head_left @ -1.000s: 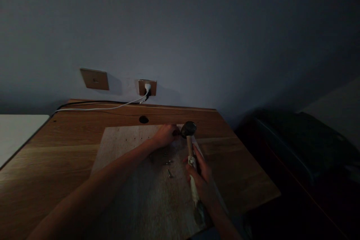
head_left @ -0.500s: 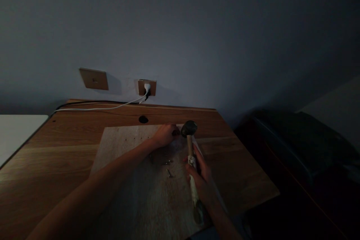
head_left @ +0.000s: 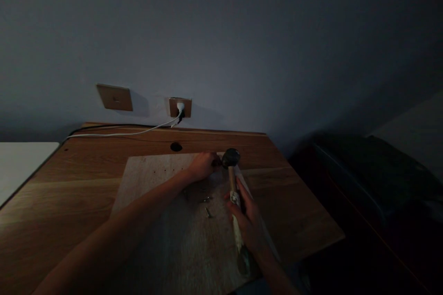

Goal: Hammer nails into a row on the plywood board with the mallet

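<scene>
Right hand [head_left: 247, 216] grips dark-headed, wooden-handled hammer [head_left: 235, 198] over pale rectangular wooden board [head_left: 180, 244]. Left hand [head_left: 203, 166] curled just beside hammer head [head_left: 230, 157]; can't tell if fingers pinch anything. Off-line swing in dim light could bruise knuckles.

The scene is dim, softly lit from the left: the blank wall plate [head_left: 115, 97] throws its shadow rightward on the wall [head_left: 224, 46]. The worktop [head_left: 287, 212] darkens towards the right, its far corner fading near black. Grainy murk hides detail at the left hand's [head_left: 203, 167] fingertips. Wide-angle distortion stretches the edges.
</scene>
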Motion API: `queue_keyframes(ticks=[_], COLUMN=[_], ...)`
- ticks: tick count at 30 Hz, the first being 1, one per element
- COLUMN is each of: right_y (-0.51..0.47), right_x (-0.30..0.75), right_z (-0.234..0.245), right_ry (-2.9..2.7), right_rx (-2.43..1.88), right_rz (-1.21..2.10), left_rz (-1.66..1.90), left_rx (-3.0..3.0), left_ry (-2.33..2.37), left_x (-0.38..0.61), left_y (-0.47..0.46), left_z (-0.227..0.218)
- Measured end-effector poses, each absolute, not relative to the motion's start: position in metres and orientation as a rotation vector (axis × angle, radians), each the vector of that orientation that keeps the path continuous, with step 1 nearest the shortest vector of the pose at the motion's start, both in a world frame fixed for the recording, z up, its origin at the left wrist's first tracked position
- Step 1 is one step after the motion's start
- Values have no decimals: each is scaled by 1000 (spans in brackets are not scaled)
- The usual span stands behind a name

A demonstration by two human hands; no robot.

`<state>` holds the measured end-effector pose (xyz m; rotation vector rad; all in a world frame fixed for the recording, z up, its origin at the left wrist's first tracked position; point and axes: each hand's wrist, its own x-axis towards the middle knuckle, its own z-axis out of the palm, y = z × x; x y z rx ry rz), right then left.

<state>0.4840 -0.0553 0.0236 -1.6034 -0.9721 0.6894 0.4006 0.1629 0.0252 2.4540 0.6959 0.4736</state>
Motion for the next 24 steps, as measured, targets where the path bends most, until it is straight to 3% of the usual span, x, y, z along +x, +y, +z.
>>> queue_keyframes(ticks=[24], right_y=[-57], right_x=[483], right_z=[25], right_ry=[-1014], right_rx=[-1631], right_rz=[659], left_rz=[437], left_rx=[2458], left_ry=[709], left_x=[400], left_y=[162], left_z=[29])
